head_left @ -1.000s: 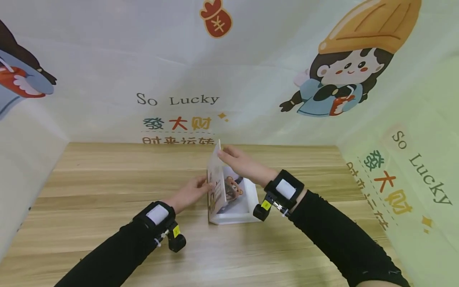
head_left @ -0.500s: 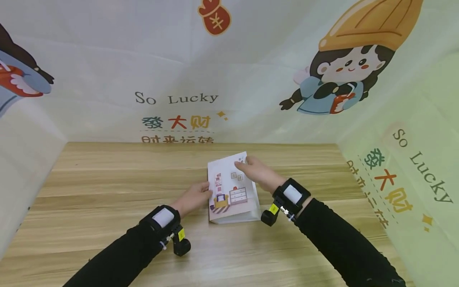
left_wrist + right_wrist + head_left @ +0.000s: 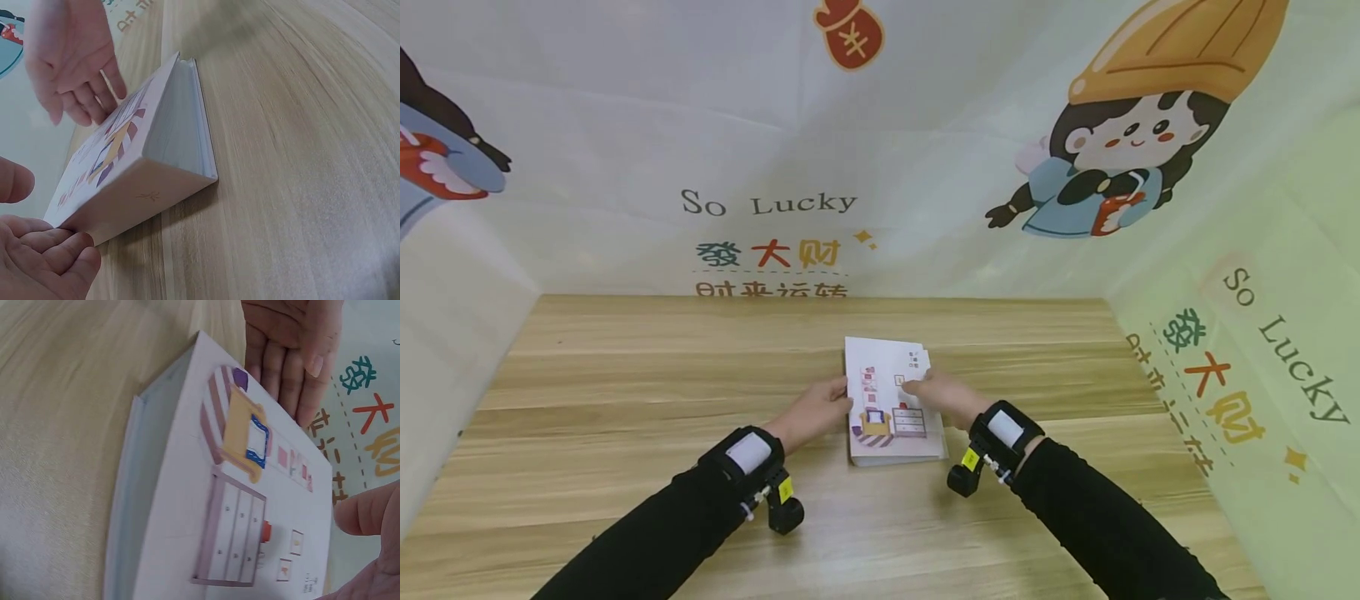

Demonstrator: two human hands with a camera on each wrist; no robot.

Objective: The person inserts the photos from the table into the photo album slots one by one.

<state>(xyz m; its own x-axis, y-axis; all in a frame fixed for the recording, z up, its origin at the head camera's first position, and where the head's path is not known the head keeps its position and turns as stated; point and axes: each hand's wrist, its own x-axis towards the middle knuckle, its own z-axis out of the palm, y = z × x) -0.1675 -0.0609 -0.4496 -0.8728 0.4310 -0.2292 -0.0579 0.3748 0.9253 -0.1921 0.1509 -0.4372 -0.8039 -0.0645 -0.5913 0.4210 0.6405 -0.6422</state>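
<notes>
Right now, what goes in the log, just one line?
book: closed, flat on wooden table | left hand: fingers at spine edge | right hand: straight fingers over cover

Wooden tabletop (image 3: 625, 433), light plank grain; printed backdrop sheet (image 3: 625, 125) wraps rear and both sides; "So Lucky" lettering (image 3: 767, 203) at centre; cartoon girl with orange hat (image 3: 1120, 150) upper right; red lucky pouch graphic (image 3: 850, 33) at top.

Bright, even light, soft shadows — wide-angle bending at head-view edges; wrist views blurred up close.
</notes>
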